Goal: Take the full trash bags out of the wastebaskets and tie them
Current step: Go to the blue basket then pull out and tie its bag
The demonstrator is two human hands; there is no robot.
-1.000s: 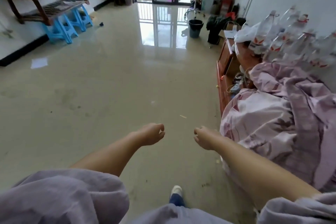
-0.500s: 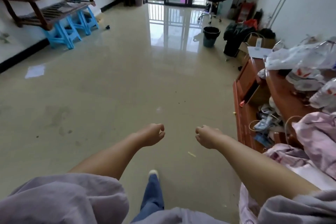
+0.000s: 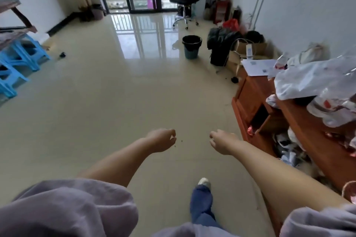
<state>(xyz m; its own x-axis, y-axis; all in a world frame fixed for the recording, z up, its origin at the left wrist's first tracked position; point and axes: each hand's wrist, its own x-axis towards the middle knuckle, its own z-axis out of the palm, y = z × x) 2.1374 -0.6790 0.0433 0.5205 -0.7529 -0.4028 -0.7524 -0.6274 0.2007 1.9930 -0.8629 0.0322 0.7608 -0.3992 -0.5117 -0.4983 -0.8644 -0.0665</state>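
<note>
At the far left stand blue plastic stools [image 3: 13, 67] under a dark wooden shelf [image 3: 13, 17] against the wall. A small dark object [image 3: 62, 54] lies on the glossy tiled floor [image 3: 96, 102] just beyond them. In the lower middle both bare forearms reach forward over the floor. The left hand [image 3: 161, 140] has its fingers loosely curled and holds nothing; the right hand [image 3: 221, 141], a short gap away, is curled in the same loose way and is also empty. Below them a leg in blue trousers ends in a pale shoe [image 3: 204, 181].

Farther off, ahead and slightly right, the wastebasket [image 3: 191, 47] stands upright on the floor, with a black trash bag [image 3: 192, 39] lining its rim (how full it is cannot be told from here). It is well apart from both hands. Behind it a black office chair [image 3: 184, 0] stands before the balcony door. To the right of the basket sit a black bag [image 3: 221, 48] and cardboard boxes [image 3: 250, 48]. Along the right wall runs a reddish wooden cabinet [image 3: 254, 94], with white plastic bags [image 3: 308, 81] and papers [image 3: 258, 66] heaped on top.
</note>
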